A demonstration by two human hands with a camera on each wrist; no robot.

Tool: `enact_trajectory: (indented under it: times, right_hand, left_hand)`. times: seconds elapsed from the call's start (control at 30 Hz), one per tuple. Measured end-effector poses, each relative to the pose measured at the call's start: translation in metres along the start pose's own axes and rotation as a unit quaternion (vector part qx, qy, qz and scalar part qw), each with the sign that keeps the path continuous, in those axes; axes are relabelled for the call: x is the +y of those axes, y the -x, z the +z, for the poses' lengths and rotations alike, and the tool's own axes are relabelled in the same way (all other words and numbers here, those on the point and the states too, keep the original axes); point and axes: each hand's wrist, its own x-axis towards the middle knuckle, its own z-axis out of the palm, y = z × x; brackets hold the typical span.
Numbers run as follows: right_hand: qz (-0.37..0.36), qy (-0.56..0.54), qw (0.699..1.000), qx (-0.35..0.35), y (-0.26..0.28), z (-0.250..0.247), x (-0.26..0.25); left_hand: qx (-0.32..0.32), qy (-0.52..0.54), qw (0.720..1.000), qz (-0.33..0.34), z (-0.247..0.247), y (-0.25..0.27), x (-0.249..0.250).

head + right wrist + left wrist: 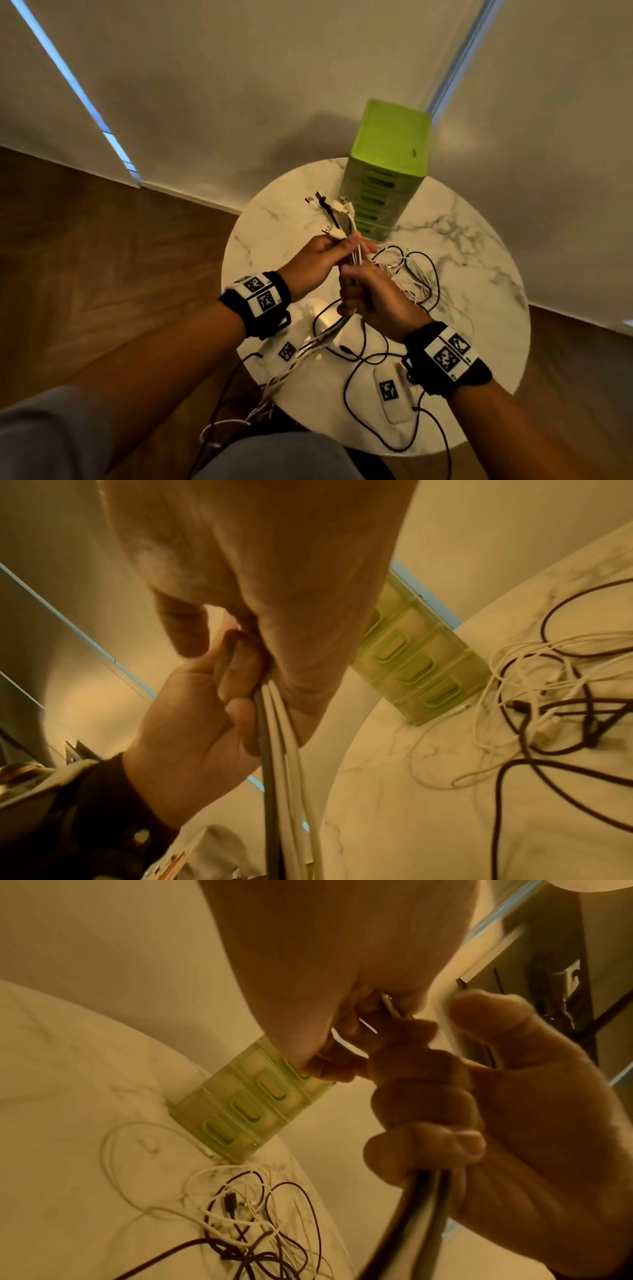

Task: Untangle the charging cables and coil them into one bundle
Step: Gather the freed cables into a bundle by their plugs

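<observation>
Cables are only partly gathered: the left hand point(317, 262) and right hand point(371, 294), fingers curled tight, both grip a straightened sheaf of white and dark charging cables point(356, 255) above the round marble table point(479, 240). Remaining tangled white and dark loops point(416, 274) lie beside the green plastic drawer tower point(387, 164); untangling and coiling remain.
</observation>
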Motion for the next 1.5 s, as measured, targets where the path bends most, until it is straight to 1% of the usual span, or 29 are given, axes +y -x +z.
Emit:
enact_trajectory:
  times: [0.1,0.2,0.27,0.33,0.37,0.4,0.47,0.67,0.73,0.83,1.0,1.1,1.2,1.27,1.33,1.43,1.5]
  right_hand:
    - [-0.023,0.003,0.999,0.039,0.006,-0.004,0.002]
    - [-0.048,-0.001,0.996,0.079,0.008,-0.005,0.007]
    - [-0.051,-0.012,0.995,0.08,0.009,-0.006,0.007]
    - [-0.039,-0.016,0.997,0.072,0.01,-0.006,0.005]
    - [-0.031,-0.014,0.997,0.068,0.011,-0.006,0.004]
    - [-0.024,-0.011,0.998,0.065,0.011,-0.006,0.003]
    - [-0.017,-0.007,0.998,0.06,0.011,-0.006,0.002]
    - [-0.026,0.014,0.998,0.047,0.01,-0.003,-0.002]
    - [-0.029,0.026,0.998,0.048,0.009,0.0,-0.003]
    - [-0.02,0.035,0.998,0.044,0.007,0.005,-0.003]
    - [0.035,0.06,0.995,0.07,0.0,0.006,-0.005]
    - [0.048,0.086,0.992,0.077,-0.002,0.005,-0.006]
    - [0.047,0.094,0.992,0.075,-0.002,0.006,-0.006]
    - [0.041,0.067,0.995,0.067,-0.002,0.008,-0.005]
    - [0.032,0.054,0.996,0.068,-0.001,0.011,-0.005]
    - [0.01,0.061,0.995,0.079,0.0,0.014,-0.004]
    - [-0.002,0.036,0.997,0.075,0.0,0.015,-0.002]
  left_hand:
    - [0.02,-0.026,0.999,-0.011,0.008,-0.006,-0.002]
    - [0.038,-0.007,0.999,-0.019,0.011,-0.008,0.0]
    - [0.059,0.036,0.998,-0.003,0.01,-0.009,0.002]
    - [0.116,0.074,0.99,0.013,0.007,-0.008,0.003]
    - [0.137,0.079,0.987,0.018,0.004,-0.009,0.001]
    - [0.141,0.075,0.987,0.027,0.001,-0.01,0.0]
    - [0.117,0.047,0.991,0.054,-0.002,-0.011,-0.001]
    - [0.083,-0.017,0.992,0.091,-0.006,-0.011,0.004]
    - [0.083,-0.036,0.991,0.1,-0.004,-0.01,0.007]
    - [0.1,-0.043,0.991,0.084,-0.003,-0.009,0.01]
    - [0.082,-0.008,0.993,0.088,-0.007,-0.015,0.01]
    - [0.072,0.085,0.99,0.089,-0.008,-0.016,0.015]
    - [0.078,0.175,0.979,0.075,-0.005,-0.015,0.024]
    - [0.093,0.215,0.97,0.06,-0.006,-0.015,0.027]
    - [0.09,0.243,0.964,0.057,-0.009,-0.017,0.028]
    - [0.094,0.239,0.963,0.082,-0.009,-0.02,0.027]
    - [0.1,0.24,0.96,0.103,-0.007,-0.02,0.029]
